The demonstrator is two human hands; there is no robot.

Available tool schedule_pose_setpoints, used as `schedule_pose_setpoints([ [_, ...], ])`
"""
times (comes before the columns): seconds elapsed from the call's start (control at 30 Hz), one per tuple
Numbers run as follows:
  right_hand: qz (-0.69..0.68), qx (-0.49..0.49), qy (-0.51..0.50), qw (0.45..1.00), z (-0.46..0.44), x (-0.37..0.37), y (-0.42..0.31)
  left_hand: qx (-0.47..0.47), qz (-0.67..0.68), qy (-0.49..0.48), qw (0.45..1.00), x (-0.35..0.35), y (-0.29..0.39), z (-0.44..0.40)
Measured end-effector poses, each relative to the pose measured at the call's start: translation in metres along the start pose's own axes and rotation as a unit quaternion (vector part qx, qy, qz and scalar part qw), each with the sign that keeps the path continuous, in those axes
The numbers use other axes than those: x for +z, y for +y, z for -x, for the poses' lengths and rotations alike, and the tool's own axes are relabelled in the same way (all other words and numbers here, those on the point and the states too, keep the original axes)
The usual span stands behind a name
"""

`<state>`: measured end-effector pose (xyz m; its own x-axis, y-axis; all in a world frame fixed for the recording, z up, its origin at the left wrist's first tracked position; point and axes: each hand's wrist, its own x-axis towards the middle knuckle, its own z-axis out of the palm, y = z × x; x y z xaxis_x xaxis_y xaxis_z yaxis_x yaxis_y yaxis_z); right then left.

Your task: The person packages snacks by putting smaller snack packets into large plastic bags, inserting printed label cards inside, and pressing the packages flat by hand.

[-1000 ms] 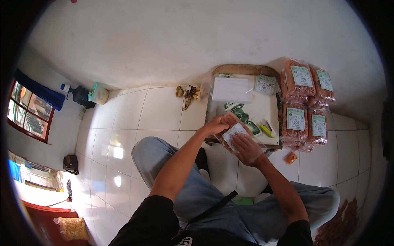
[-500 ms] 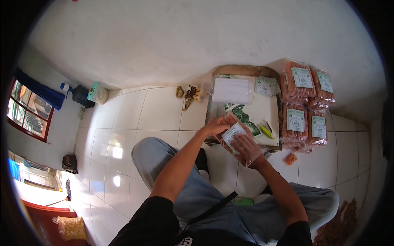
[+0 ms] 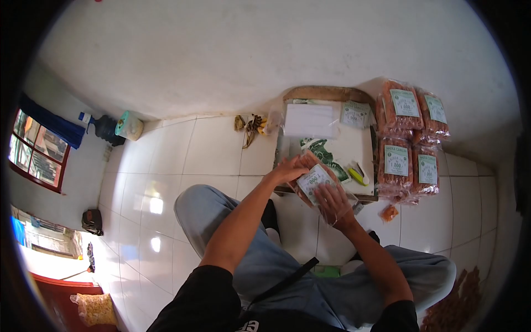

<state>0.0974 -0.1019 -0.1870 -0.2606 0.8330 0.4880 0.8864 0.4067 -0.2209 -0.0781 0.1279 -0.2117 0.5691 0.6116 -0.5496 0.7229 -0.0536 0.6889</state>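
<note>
A clear plastic packet of orange-brown snacks [image 3: 313, 178] with a pale printed label lies tilted at the front edge of a low wooden-framed table [image 3: 331, 93]. My left hand [image 3: 289, 170] is closed on its upper left edge. Across the lower part of the label my right hand [image 3: 333, 203] rests flat, fingers stretched out, covering some of the print. Loose clear plastic shows around the right palm. Behind the packet, on the tabletop, are a stack of white sheets in plastic [image 3: 311, 122], several printed labels [image 3: 355, 114] and a yellow-green cutter [image 3: 358, 176].
Filled, labelled packets [image 3: 397, 160] are stacked right of the table. A small orange packet [image 3: 389, 213] lies on the tiled floor in front of them. Bananas [image 3: 255, 128] sit left of the table. A lidded tub [image 3: 130, 126] and a water bottle [image 3: 105, 128] stand by the wall.
The right hand has shifted slightly down over the label, and the packet has tilted a little. My left hand keeps its hold on the packet's edge.
</note>
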Motion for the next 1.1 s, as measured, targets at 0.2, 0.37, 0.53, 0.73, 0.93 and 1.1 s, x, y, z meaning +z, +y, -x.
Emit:
schedule_pose_setpoints([
  [0.2, 0.026, -0.015, -0.005, 1.0, -0.002, -0.006, 0.002, -0.023, -0.034, 0.018, 0.999, -0.002, 0.017, 0.015],
  [0.37, 0.007, -0.01, -0.032, 0.999, -0.005, -0.006, 0.005, -0.028, -0.036, 0.02, 0.999, -0.003, 0.023, 0.021],
  [0.53, -0.006, -0.021, -0.059, 0.998, -0.013, -0.009, 0.009, -0.002, -0.055, 0.024, 0.998, 0.002, 0.013, 0.014],
  [0.73, 0.006, -0.025, -0.078, 0.997, -0.026, -0.014, 0.019, 0.019, -0.015, 0.079, 0.997, 0.008, 0.018, 0.021],
  [0.93, -0.044, -0.025, -0.013, 0.999, -0.021, -0.014, 0.019, -0.023, -0.046, 0.105, 0.993, 0.011, 0.03, 0.035],
  [1.1, -0.01, 0.009, -0.048, 0.999, -0.028, -0.012, 0.011, -0.042, -0.084, 0.124, 0.988, 0.014, 0.045, 0.054],
])
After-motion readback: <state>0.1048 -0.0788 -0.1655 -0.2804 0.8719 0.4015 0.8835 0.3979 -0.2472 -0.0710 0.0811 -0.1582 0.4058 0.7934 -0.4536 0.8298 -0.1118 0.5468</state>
